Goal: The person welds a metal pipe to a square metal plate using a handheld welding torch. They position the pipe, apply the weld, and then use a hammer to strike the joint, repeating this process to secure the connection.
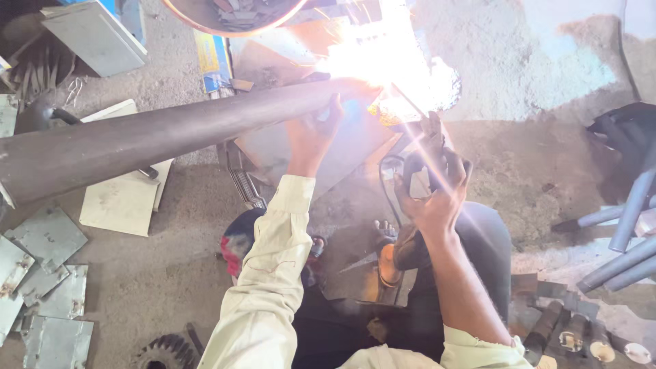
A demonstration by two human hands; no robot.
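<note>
Head view: left hand (313, 133) gripping steel pipe (137, 140), right hand (437, 188) clutching electrode holder (420, 147) just beside.

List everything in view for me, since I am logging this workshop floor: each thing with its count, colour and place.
long round metal pipe: one, dark brown-grey, running from the left edge to the arc
welding arc glare: one, white-yellow, top centre
flat metal plates: several, grey, lower left floor
pale flat board: one, off-white, under the pipe
toothed gear wheel: one, dark, bottom edge
grey metal tubes: several, right edge
round shallow pan: one, rusty, top centre
concrete floor: grey
left hand: fingers on the pipe end, cream sleeve
right hand: gripping the welding electrode holder, sleeve rolled up
</note>
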